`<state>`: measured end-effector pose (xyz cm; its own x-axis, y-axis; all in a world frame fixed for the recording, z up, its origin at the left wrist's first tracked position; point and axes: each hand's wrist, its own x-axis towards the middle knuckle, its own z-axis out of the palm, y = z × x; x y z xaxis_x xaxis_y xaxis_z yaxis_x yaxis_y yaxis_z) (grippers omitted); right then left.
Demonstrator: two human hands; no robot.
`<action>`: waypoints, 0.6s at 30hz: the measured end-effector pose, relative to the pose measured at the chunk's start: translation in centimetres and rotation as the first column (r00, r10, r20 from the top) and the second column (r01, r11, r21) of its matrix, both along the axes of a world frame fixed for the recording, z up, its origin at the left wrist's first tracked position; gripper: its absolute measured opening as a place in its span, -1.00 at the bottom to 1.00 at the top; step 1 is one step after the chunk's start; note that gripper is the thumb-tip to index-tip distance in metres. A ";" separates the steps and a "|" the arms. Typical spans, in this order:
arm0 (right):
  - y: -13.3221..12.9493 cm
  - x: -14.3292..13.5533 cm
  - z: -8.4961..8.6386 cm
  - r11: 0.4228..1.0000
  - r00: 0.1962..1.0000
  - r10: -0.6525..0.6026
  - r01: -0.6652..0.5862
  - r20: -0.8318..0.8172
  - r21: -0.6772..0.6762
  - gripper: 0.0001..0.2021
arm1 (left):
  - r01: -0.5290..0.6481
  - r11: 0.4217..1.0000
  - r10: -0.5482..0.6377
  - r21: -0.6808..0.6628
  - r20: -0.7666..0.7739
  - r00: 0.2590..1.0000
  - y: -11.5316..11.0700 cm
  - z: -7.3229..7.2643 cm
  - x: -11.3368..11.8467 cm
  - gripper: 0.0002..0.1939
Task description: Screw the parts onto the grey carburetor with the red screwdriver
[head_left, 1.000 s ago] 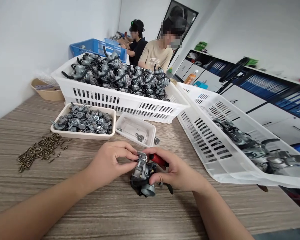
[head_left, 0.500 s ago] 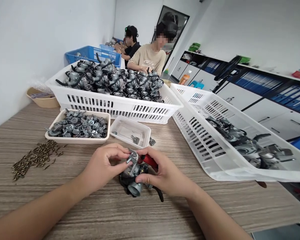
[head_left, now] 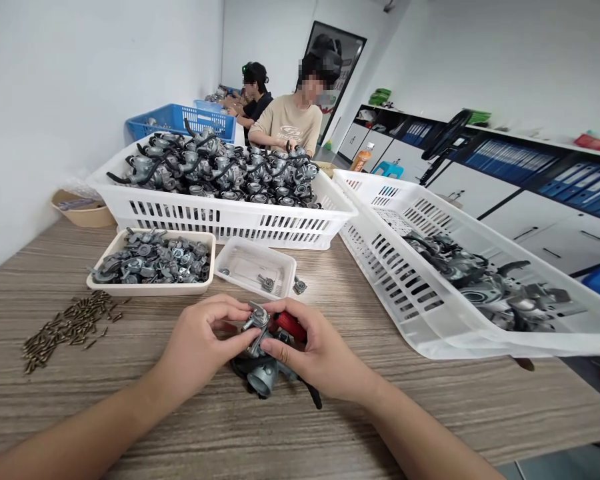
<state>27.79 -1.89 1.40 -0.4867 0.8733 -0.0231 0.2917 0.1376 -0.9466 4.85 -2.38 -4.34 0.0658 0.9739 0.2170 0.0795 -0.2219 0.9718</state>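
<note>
On the wooden table, a metal carburetor (head_left: 261, 379) with black hoses lies between my hands, its round mouth facing me. My left hand (head_left: 205, 337) pinches a small grey metal part (head_left: 257, 317) against the carburetor's upper side. Around a red-handled tool (head_left: 291, 325) curl the fingers of my right hand (head_left: 315, 343), while its thumb presses by the small part. The tool's far end is hidden. Brass screws (head_left: 65, 327) lie in a loose pile at the left. A cream tray (head_left: 153, 289) of grey metal parts stands behind them.
A shallow white tray (head_left: 240, 257) holds a few small parts, with another part (head_left: 300, 286) beside it. Behind stands a white crate (head_left: 190, 217) full of carburetors. Another white crate (head_left: 405, 313) at the right holds more. Two people sit beyond, near a blue crate (head_left: 145, 127).
The view has shifted slightly. My right thumb has moved up from the carburetor's body toward the small part. Both hands keep their holds.
</note>
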 end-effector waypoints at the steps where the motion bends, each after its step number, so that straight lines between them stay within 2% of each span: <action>1: -0.1 -0.1 0.1 1.000 1.000 -0.001 0.001 -0.012 -0.007 -0.55 | -0.002 1.000 0.002 0.001 0.005 1.000 0.0 -0.1 0.1 -0.87; 8: -0.3 0.0 -0.1 1.000 1.000 -0.024 0.024 0.005 -0.010 -0.50 | -0.037 0.999 0.039 -0.035 0.068 0.997 -0.3 -0.5 0.5 -0.82; 13: -0.3 0.1 -0.4 0.999 0.999 -0.003 0.001 -0.051 -0.041 -0.53 | -0.034 0.995 0.045 -0.090 0.118 0.992 -0.9 -0.5 0.9 -0.81; 18: -0.4 -0.1 -0.6 1.000 0.998 -0.019 0.017 -0.064 -0.025 -0.59 | -0.060 0.997 0.064 -0.044 0.086 0.994 -1.3 -0.6 1.2 -0.80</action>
<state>27.68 -2.25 0.82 -0.4719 0.8816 -0.0140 0.2329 0.1092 -0.9664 6.04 -3.72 -4.99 -0.0121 0.9838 0.1788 0.0068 -0.1788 0.9839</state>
